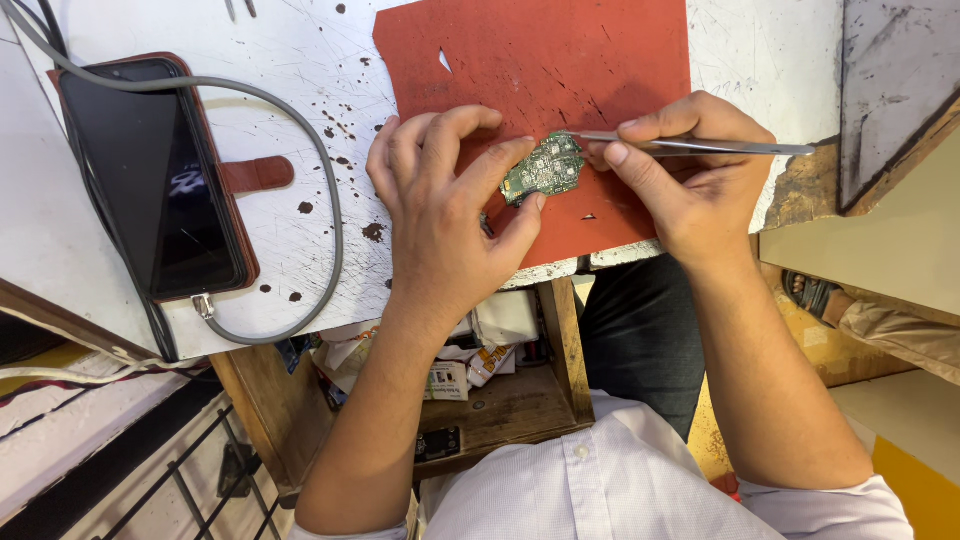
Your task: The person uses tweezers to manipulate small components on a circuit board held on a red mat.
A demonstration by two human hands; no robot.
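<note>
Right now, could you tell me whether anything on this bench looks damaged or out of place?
Yes. The red mat has a small tear near its upper left and scuff marks, and the white worktop beside it is scratched and spattered with dark spots. The green circuit board itself looks intact.

head cam; looks steeply down; close over white table edge; lap below

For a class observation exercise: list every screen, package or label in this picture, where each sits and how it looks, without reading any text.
Phone screen: left on the white table, dark rectangle in a brown case, grey cable plugged in.
Small packages: open shelf under the table, below the left hand, white boxes with coloured labels, jumbled.
</note>
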